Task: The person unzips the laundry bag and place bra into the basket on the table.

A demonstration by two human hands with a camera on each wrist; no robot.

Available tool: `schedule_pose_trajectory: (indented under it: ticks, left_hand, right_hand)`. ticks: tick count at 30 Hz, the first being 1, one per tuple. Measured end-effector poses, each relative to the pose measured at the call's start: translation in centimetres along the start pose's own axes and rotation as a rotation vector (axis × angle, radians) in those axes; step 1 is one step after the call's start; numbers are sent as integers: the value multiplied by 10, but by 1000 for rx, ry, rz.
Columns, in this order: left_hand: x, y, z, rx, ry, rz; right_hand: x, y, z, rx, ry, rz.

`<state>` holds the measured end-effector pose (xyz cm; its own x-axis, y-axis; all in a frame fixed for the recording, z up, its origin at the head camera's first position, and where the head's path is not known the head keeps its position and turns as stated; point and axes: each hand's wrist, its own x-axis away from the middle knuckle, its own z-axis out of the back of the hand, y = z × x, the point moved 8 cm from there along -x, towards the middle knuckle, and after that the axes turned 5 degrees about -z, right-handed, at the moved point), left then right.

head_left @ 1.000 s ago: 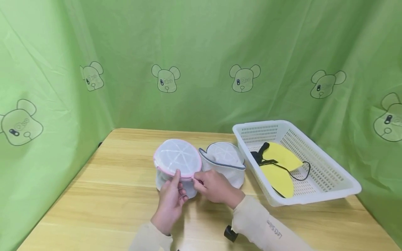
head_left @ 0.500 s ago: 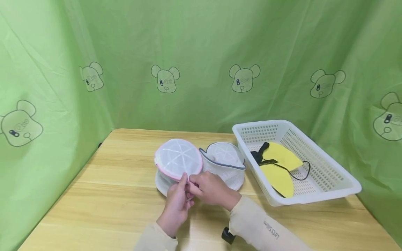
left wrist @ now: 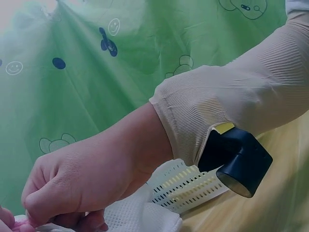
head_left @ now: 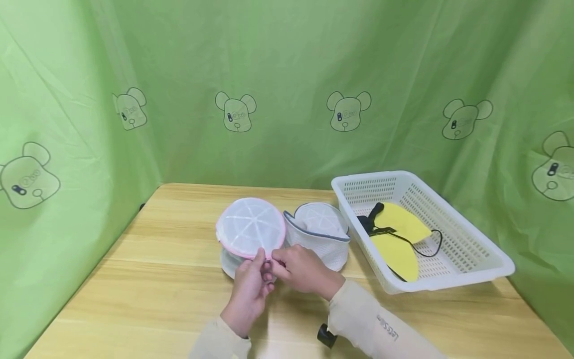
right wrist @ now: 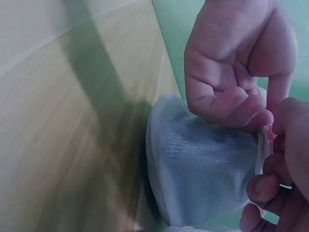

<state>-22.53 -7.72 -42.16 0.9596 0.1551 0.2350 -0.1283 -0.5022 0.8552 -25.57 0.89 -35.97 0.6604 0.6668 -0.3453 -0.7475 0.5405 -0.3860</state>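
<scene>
A round white mesh laundry bag (head_left: 252,224) with pink zipper trim stands at the middle of the table, its top panel tilted towards me. My left hand (head_left: 248,289) pinches the trim at the bag's near edge, thumb on top. Right beside it, my right hand (head_left: 302,269) pinches at the zipper, and the pull itself is hidden by the fingers. In the right wrist view the bag's mesh side (right wrist: 203,159) bulges below both hands. A second mesh bag (head_left: 320,248) with grey trim stands just to the right, its lid partly raised.
A white perforated plastic basket (head_left: 502,270) stands at the right of the wooden table (head_left: 148,279). Inside lie yellow curved pieces (head_left: 396,254) with black straps and cord. A black device (head_left: 326,336) is fixed at my right wrist. Green curtain (head_left: 287,149) encloses the back and sides.
My right hand has moved left along the pink trim until it meets the left hand. The left hand has shifted slightly right along the near edge, and the bag's top has turned a little.
</scene>
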Motion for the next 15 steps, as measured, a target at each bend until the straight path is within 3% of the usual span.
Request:
schedule_pose_trajectory:
  ticks: [15]
  left_hand:
    - [0,3,3,9,14,-10]
  right_hand:
    - [0,4,1,17,8,3]
